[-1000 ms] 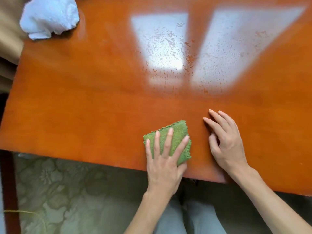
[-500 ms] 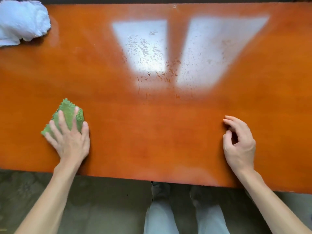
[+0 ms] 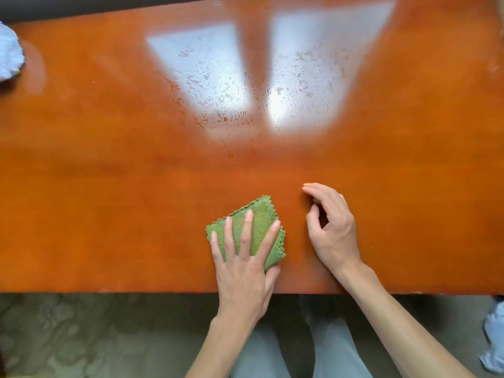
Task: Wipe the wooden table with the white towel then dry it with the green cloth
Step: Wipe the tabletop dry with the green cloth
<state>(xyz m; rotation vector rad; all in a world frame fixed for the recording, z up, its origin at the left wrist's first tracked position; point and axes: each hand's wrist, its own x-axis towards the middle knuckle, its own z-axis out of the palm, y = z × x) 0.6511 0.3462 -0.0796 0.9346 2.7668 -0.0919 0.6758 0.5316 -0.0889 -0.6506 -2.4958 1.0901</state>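
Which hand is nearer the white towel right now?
Left. The left hand lies flat on the green cloth near the table's front edge, on the side toward the white towel at the far left corner. The right hand rests farther right.

The cloth (image 3: 256, 227) lies on the bench (image 3: 109, 186) near its front edge, under the flat left hand (image 3: 245, 268). The right hand (image 3: 332, 227) rests just right of the cloth. The towel (image 3: 8, 58) sits far left of it, at the back corner.
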